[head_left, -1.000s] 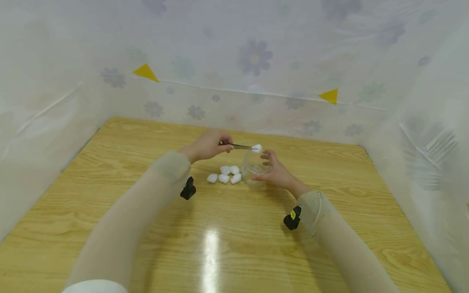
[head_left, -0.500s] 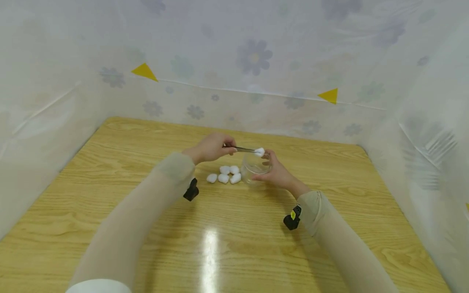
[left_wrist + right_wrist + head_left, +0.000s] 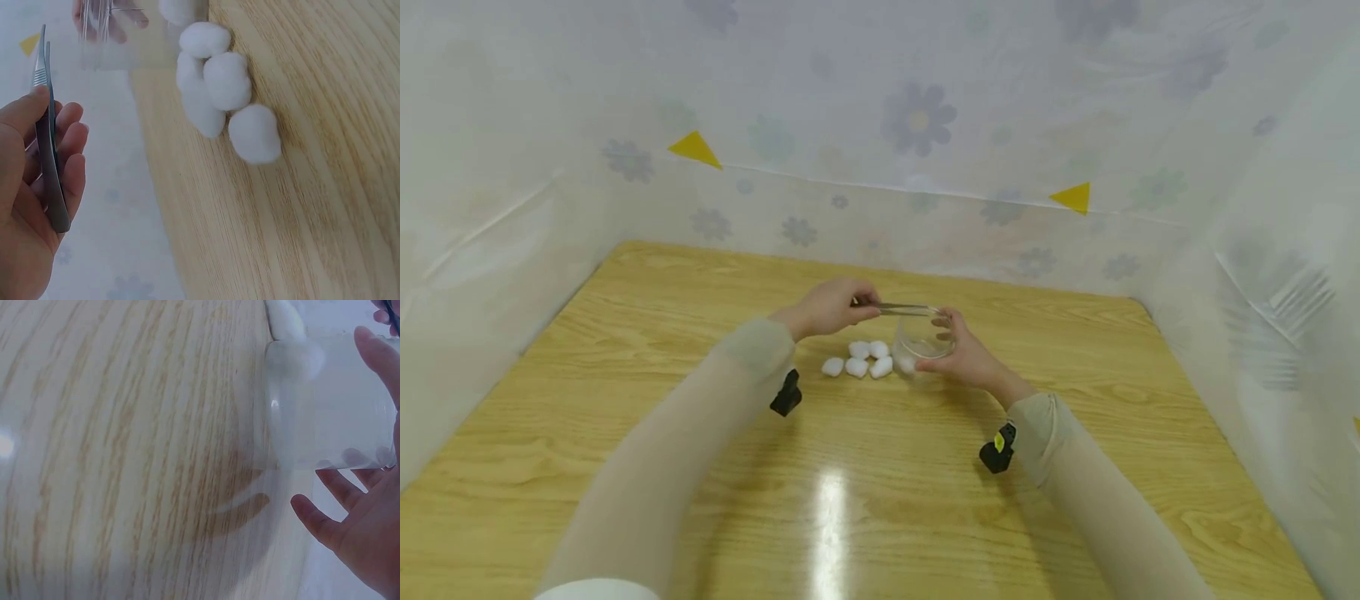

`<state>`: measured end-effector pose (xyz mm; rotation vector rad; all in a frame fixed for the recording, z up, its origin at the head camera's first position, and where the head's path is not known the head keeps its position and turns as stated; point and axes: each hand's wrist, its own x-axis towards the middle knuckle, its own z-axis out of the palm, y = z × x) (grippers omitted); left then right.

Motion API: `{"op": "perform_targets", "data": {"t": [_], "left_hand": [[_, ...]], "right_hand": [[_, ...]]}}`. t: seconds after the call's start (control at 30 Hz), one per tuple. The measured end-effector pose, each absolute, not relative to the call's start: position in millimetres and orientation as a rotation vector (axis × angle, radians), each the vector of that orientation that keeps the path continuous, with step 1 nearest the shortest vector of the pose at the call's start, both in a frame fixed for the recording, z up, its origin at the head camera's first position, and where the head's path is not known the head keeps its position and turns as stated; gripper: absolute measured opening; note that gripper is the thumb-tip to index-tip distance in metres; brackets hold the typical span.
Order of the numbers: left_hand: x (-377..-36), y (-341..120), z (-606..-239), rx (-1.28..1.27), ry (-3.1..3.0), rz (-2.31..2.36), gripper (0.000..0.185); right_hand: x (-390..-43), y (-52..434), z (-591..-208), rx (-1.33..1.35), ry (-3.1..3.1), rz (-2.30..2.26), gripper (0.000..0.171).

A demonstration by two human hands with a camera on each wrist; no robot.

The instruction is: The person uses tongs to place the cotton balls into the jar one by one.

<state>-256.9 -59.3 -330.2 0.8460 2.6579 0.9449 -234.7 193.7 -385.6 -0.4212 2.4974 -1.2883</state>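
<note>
The left hand (image 3: 829, 306) pinches slim metal tweezers (image 3: 901, 309) between thumb and curled fingers. The tweezers' long axis runs nearly level, left to right, with the tips pointing right over the mouth of the jar (image 3: 922, 346). In the left wrist view the tweezers (image 3: 49, 137) show as two thin, smooth steel blades lying close together, with the thumb laid along one side and the fingers (image 3: 69, 140) along the other; the tips carry nothing.

The right hand (image 3: 966, 357) cups the jar from the right, thumb at the far rim and fingers round the near side. The jar is a clear, round, thin-walled cylinder standing upright on the table (image 3: 625, 400), near its middle. One cotton ball (image 3: 907, 364) lies inside at the bottom left; in the right wrist view it (image 3: 295, 355) rests against the clear wall, and the spread fingers (image 3: 325, 522) lie along the jar (image 3: 331, 406).

Just left of the jar lie four more cotton balls (image 3: 859, 359), white, soft, rounded and fuzzy, huddled and touching one another (image 3: 222, 87).

The table is glossy, pale yellow wood grain. A flowered translucent sheet (image 3: 917, 117) with two yellow triangles (image 3: 697, 148) walls it on the far side.
</note>
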Motion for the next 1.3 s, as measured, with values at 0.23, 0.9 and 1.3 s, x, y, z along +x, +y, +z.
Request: {"op": "perform_targets", "data": {"t": [0.23, 0.9, 1.3], "left_hand": [[-256, -68, -331, 0.811, 2.669, 0.943, 0.023], [-249, -111, -350, 0.762, 2.609, 0.986, 0.025], [-245, -138, -365, 0.759, 2.647, 0.920, 0.022]], "right_hand": [[-233, 195, -378, -0.424, 2.506, -1.253, 0.093], [-233, 197, -377, -0.423, 2.508, -1.245, 0.094], [-233, 198, -378, -0.429, 2.498, -1.256, 0.094]]}}
